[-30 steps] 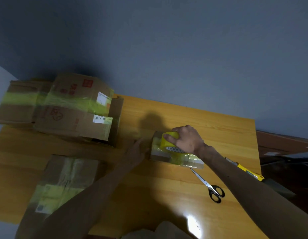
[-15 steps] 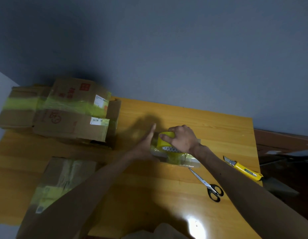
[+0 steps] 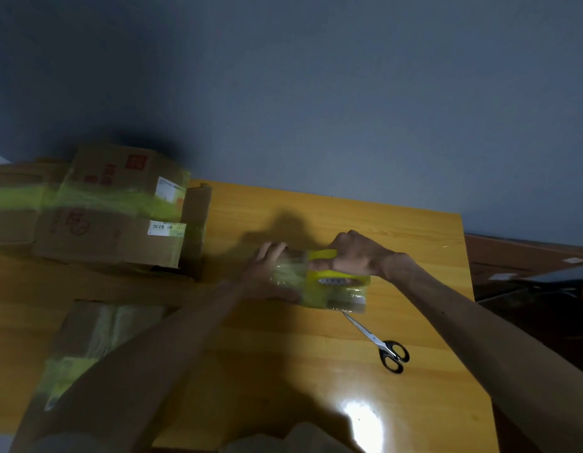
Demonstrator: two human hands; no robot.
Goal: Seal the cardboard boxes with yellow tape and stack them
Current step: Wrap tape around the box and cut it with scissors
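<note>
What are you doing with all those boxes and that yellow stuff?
A person is taping up a small box in the middle of the wooden table. The right hand grips a roll of yellow tape on top of the box, while the left hand lies flat against its left end. Scissors lie on the table nearby, untouched. Stacked boxes banded with yellow tape sit at the far left, and another taped box lies nearer, partly hidden by the left arm.
</note>
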